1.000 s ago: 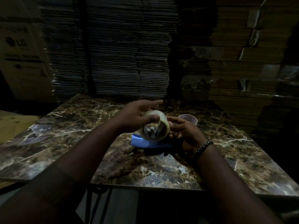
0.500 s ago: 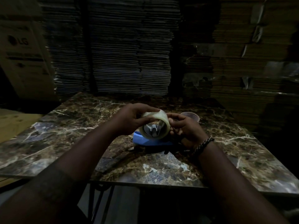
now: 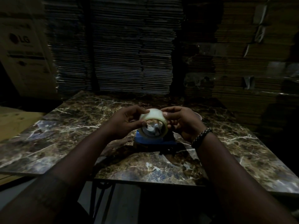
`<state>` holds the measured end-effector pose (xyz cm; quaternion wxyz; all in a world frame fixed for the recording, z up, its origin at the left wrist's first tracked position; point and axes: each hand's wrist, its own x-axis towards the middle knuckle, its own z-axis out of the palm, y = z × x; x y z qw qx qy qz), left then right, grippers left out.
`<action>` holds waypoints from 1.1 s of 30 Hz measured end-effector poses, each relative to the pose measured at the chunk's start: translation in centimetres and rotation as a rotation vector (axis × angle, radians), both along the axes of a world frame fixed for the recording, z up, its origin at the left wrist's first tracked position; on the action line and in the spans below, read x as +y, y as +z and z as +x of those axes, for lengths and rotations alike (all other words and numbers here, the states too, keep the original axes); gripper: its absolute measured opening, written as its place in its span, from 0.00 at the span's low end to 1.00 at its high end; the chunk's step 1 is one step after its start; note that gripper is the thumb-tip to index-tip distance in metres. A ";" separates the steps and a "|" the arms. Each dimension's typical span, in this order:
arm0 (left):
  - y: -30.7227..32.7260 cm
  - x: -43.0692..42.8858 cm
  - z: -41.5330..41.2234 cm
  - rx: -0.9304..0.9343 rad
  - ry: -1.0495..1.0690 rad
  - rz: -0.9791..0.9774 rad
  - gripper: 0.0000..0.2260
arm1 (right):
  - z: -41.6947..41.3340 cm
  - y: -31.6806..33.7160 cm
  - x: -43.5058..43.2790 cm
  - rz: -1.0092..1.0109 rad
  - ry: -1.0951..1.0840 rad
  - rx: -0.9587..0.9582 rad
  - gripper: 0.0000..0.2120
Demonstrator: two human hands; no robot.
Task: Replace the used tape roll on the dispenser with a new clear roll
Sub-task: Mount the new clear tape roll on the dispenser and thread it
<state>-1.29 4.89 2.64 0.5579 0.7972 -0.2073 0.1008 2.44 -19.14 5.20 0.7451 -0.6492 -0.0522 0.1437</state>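
A clear tape roll (image 3: 153,116) is held up between both hands above the middle of the marble table (image 3: 64,126). My left hand (image 3: 127,122) pinches its left rim with thumb and fingers. My right hand (image 3: 181,120) grips its right side, thumb on top. Through the roll's hole and just below it I see the blue tape dispenser (image 3: 150,140) lying on the table. A beaded bracelet (image 3: 201,137) sits on my right wrist.
A small clear cup (image 3: 199,116) stands behind my right hand, mostly hidden. Tall stacks of flattened cardboard (image 3: 129,46) wall off the far side of the table. A printed carton (image 3: 24,54) stands at the left. The scene is dim.
My right hand has risen from beside the roll to grip its right side and top. The roll has turned so its hole faces me more.
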 end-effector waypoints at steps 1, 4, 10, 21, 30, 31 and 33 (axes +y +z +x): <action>-0.2 0.3 -0.1 0.007 0.005 -0.008 0.15 | -0.1 0.2 0.3 -0.020 -0.002 -0.011 0.11; -0.9 1.0 -0.3 0.022 0.023 -0.020 0.17 | -0.5 0.9 1.2 -0.071 -0.004 -0.039 0.11; -2.9 1.8 -0.8 0.128 0.066 -0.038 0.24 | -0.7 2.2 3.5 -0.281 0.009 -0.139 0.08; -3.2 1.9 -0.9 0.247 0.023 0.156 0.45 | -0.5 3.3 4.5 -0.425 0.053 -0.144 0.11; -3.5 -0.1 -1.8 0.271 0.019 -0.007 0.43 | -0.4 2.7 3.0 -0.322 0.064 -0.074 0.11; -3.4 0.1 -1.6 0.266 0.015 0.023 0.41 | -0.4 2.7 2.8 -0.315 0.061 -0.070 0.11; -3.3 0.4 -1.3 0.261 0.014 0.108 0.34 | -0.5 2.7 2.7 -0.312 0.058 -0.064 0.12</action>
